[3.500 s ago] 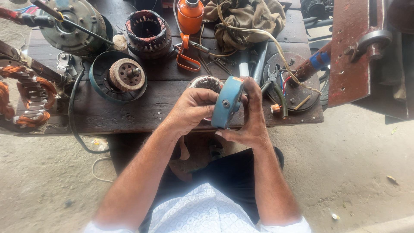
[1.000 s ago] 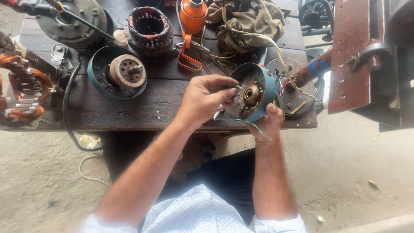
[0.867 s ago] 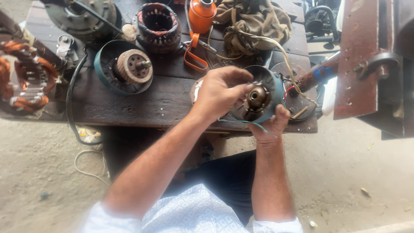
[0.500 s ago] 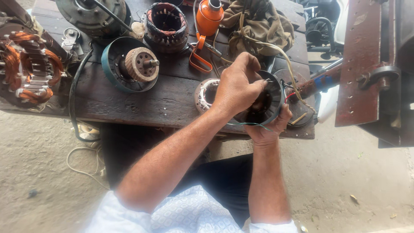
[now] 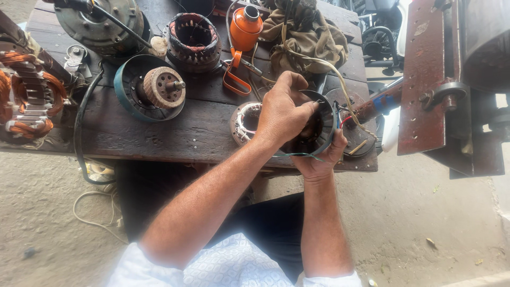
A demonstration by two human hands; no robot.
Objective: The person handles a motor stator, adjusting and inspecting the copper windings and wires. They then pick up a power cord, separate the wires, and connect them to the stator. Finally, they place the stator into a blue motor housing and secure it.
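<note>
Over a dark wooden workbench (image 5: 159, 138) strewn with motor parts, the right hand (image 5: 319, 162) cups a round dark motor housing with coloured wires (image 5: 317, 130) from below (held just above the bench edge), while the left hand (image 5: 284, 111), fingers curled, grips its rim. Nearby: 1 orange oil can (image 5: 245, 29).

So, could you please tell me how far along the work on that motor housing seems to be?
Done: several motors lie stripped on the wooden table, a rotor in its teal cover and a wound stator among them. In hand: the right hand cradles the round motor housing while the left hand reaches inside. Left: its coloured wires hang loose.
</note>
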